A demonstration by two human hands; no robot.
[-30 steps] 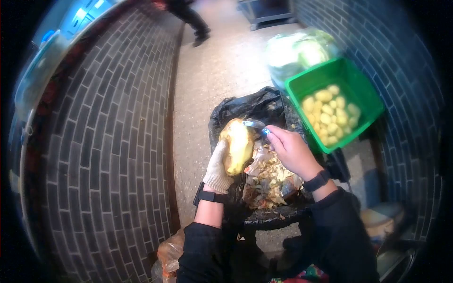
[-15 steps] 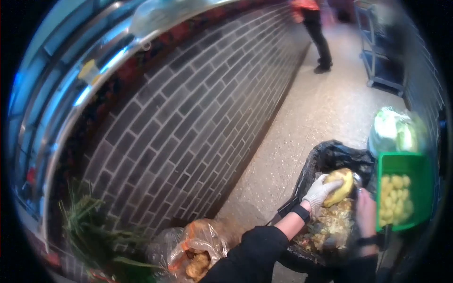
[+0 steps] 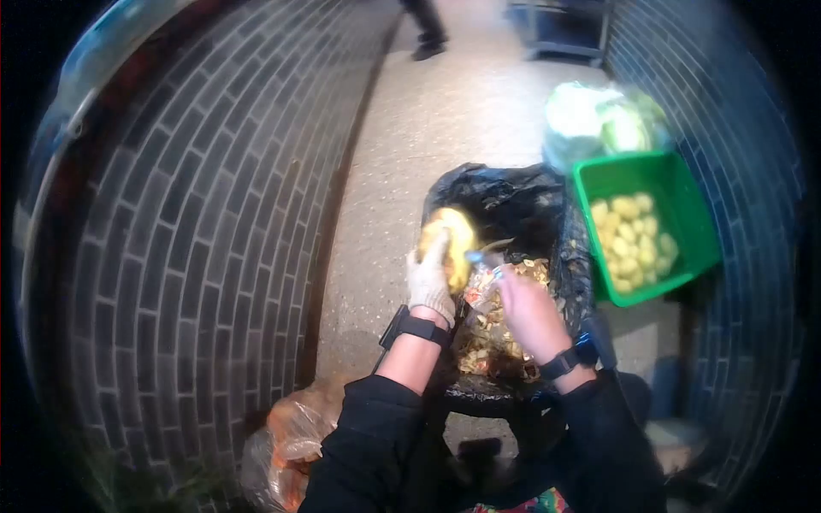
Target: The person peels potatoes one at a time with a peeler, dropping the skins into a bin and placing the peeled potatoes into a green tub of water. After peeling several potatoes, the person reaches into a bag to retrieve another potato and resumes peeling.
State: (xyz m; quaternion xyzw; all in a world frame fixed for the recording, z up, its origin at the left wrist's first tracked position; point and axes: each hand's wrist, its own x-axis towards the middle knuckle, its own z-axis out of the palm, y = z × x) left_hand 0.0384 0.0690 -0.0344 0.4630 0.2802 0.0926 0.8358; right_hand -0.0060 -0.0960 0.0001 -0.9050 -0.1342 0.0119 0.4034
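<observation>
My left hand (image 3: 430, 278), in a pale knitted glove, is wrapped round a large, partly peeled yellow potato (image 3: 460, 238). Its fingers lie across the potato's upper side. Bare and closed, my right hand (image 3: 528, 309) grips a peeler (image 3: 486, 259), blurred by motion, whose head is close to the potato's right edge. Both hands are over a bin lined with a black bag (image 3: 487, 190). Peelings and scraps (image 3: 492, 342) lie inside it, below the hands.
Right of the bin stands a green crate (image 3: 697, 209) of peeled potatoes (image 3: 631, 239). Bagged green-white vegetables (image 3: 590, 120) sit behind it. A clear plastic bag (image 3: 295, 436) lies lower left by the brick wall (image 3: 188, 239). Farther off are a person's legs (image 3: 425, 26) and a cart (image 3: 564, 38).
My view has turned right and down, so the bin and crate appear farther left. The potato stays in my left hand, while the peeler has shifted toward the potato's lower right side.
</observation>
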